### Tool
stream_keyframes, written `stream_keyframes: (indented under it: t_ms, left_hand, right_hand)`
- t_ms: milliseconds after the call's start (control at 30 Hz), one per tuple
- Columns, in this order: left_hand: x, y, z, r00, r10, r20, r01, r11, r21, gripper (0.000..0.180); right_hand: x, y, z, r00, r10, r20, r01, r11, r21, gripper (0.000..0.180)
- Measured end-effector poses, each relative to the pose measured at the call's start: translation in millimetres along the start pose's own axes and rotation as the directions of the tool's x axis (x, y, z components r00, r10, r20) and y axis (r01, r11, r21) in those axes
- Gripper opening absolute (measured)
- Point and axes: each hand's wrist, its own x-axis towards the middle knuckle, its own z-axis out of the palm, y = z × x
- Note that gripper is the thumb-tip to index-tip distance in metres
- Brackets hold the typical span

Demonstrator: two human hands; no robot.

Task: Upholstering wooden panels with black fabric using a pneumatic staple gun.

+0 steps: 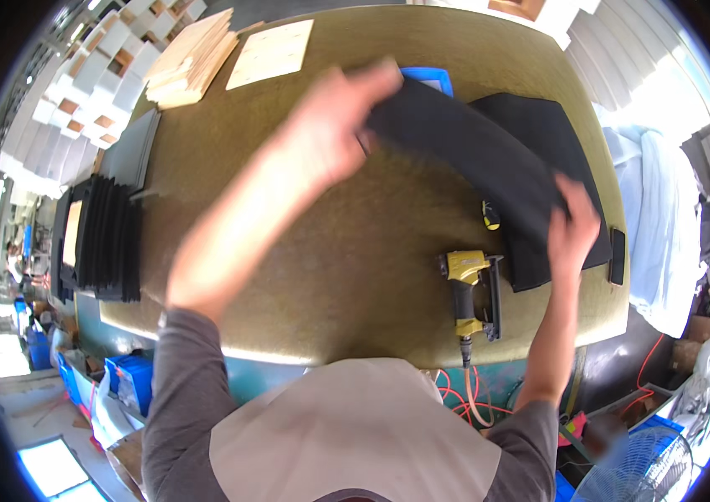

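Observation:
A black sheet of fabric or foam is lifted above the olive-green worktable, held at both ends. My left hand grips its far left end. My right hand grips its near right end. Under it lies a stack of more black sheets on the right side of the table. A yellow and black pneumatic staple gun lies on the table just left of my right hand, and a small yellow and black tool sits beyond it.
Light wooden boards and a flat wooden panel lie at the table's far left. Black framed panels stand at the left edge. A blue tray peeks out behind the sheet. A dark phone-like object lies at the right edge. Orange hoses hang below.

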Motion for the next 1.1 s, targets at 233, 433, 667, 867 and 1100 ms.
stream_keyframes:
  t_ms: [233,433,667,867,1100]
  left_hand:
    - [-46.2,124.9,-106.9,0.978,0.189,-0.083,-0.199,0.97,-0.136,0.015]
    - [-216.3,5.5,-166.0,0.737,0.104,-0.668,0.019,0.985,0.174,0.041]
    - [-269.2,-130.3,-187.4,0.689,-0.416,-0.593,0.415,0.898,-0.148,0.037]
    - [-140.7,-58.9,-231.4,0.864,-0.225,-0.45,0.239,0.971,-0.027,0.022]
    - [-192.5,-68.8,-197.7,0.806,-0.222,-0.548,0.269,0.963,0.005,0.019]
  right_hand:
    - [183.4,-80.4,22.8,0.992,0.119,0.031,-0.123,0.969,0.213,0.033]
    - [67.8,-166.4,62.1,0.829,-0.53,0.176,0.496,0.844,0.204,0.055]
    - [-74.4,-151.7,114.0,0.787,-0.415,0.456,0.245,0.889,0.387,0.047]
    - [75.8,-118.0,177.4,0.805,-0.409,0.429,0.276,0.899,0.34,0.034]
    - [34.9,-153.9,127.7,0.749,-0.556,0.361,0.479,0.83,0.284,0.038]
